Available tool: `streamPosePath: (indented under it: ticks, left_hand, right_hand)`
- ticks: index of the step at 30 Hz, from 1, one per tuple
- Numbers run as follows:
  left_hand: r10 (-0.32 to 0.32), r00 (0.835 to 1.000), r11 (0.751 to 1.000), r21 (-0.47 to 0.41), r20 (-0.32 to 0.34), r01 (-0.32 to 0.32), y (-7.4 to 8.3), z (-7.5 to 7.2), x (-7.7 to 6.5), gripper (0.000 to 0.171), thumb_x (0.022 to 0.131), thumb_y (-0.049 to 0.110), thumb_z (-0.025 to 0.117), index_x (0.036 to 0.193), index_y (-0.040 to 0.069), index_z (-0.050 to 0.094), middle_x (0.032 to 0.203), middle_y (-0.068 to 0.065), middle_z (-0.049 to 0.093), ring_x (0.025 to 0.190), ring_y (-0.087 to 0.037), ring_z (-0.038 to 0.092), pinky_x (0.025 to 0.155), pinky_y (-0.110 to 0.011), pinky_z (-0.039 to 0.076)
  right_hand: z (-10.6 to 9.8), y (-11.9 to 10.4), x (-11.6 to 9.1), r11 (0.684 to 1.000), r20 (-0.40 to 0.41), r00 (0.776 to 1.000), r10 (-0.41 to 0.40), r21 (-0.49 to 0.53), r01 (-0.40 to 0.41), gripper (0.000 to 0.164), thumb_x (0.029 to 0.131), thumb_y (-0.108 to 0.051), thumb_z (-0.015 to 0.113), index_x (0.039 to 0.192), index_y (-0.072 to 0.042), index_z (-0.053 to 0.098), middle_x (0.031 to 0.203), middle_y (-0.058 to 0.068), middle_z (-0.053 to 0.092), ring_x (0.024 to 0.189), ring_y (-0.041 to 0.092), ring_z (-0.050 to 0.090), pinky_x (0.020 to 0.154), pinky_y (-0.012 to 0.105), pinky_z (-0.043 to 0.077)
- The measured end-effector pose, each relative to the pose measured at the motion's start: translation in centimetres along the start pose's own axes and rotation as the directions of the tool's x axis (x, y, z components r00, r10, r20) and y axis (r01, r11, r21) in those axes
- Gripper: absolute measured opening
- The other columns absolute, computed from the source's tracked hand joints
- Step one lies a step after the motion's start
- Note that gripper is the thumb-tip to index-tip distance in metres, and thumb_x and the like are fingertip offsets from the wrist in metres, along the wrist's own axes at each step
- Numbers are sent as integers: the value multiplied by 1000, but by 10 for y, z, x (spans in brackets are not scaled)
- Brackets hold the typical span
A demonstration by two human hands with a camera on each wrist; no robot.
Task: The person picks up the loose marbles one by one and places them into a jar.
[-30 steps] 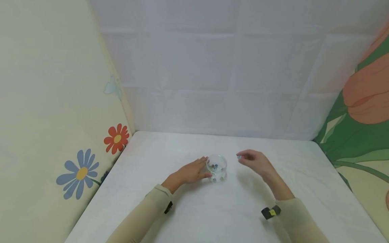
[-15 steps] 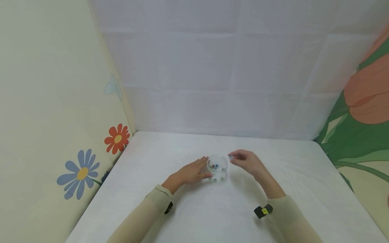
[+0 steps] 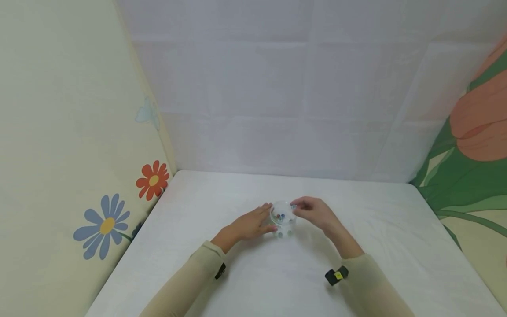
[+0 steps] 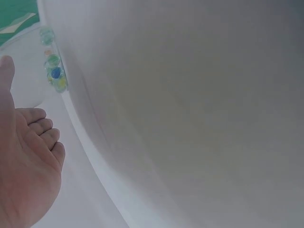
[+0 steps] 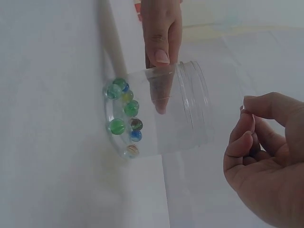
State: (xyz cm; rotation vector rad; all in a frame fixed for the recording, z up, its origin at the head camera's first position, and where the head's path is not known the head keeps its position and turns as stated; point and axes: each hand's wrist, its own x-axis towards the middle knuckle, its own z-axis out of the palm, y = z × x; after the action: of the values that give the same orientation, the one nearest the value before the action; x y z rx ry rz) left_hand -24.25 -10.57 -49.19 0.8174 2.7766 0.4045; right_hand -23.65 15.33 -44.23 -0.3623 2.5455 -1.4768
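Note:
A clear, wide-mouthed jar (image 3: 283,226) stands upright on the white table. Several glass marbles (image 5: 117,126), green, blue, brown and striped, lie at its bottom in the right wrist view. My left hand (image 3: 248,224) rests against the jar's left side, its extended thumb near me and its fingers on the far side. Beside the jar's open mouth, at the right of the rim, my right hand (image 3: 315,214) pinches a pale, glassy marble (image 3: 293,206) between thumb and index finger. Fingertips mostly cover that marble in the right wrist view.
A white cloth covers the table (image 3: 237,281), and a creased white sheet (image 3: 253,88) hangs behind it. Flower-patterned panels (image 3: 107,226) flank the table on the left and right. Each wrist carries a strapped black device (image 3: 336,275).
My right hand has moved left with the pinched marble, from a gap beside the jar to its right rim. The left hand and the jar stay in place.

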Motion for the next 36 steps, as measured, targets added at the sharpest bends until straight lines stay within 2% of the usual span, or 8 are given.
streamPosePath:
  ticks: [9,15,22,30,36]
  left_hand:
    - [13,1000,1000,-8,2,-13,1,0,0,88,101,65,41,161,5,21,169,-10,16,156,-27,17,126,-41,20]
    - [4,1000,1000,-2,0,-4,0,1,1,87,101,66,42,162,6,21,169,-8,16,156,-26,16,126,-41,20]
    - [1,1000,1000,-10,-2,-1,-1,1,0,87,101,66,42,161,6,23,169,-9,18,156,-26,17,126,-42,20]
    - [-15,1000,1000,-21,-7,15,-5,-4,-4,90,98,68,47,162,10,22,169,-8,19,156,-26,17,126,-42,20]
    - [-40,998,999,-1,-51,40,-9,-10,-13,86,97,66,51,161,14,28,167,-5,25,155,-26,20,125,-45,23]
  right_hand:
    - [4,-1,0,1000,21,1000,-11,-14,12,28,96,-18,71,123,-12,71,100,2,69,93,18,62,83,34,53]
    - [3,0,-1,997,43,997,-60,-38,62,32,96,-21,71,126,-12,70,101,2,68,93,18,61,79,31,52]
    - [4,1,-3,990,44,994,-99,-99,103,35,96,-22,71,130,-14,68,113,9,69,97,19,63,79,33,55]
    - [0,14,-9,937,-16,964,-265,-242,254,32,97,-15,69,127,-4,67,119,13,69,100,25,68,86,40,59]
    - [-7,25,-13,911,-27,958,-286,-319,263,34,97,-16,69,128,-3,65,126,16,67,109,32,67,91,46,58]
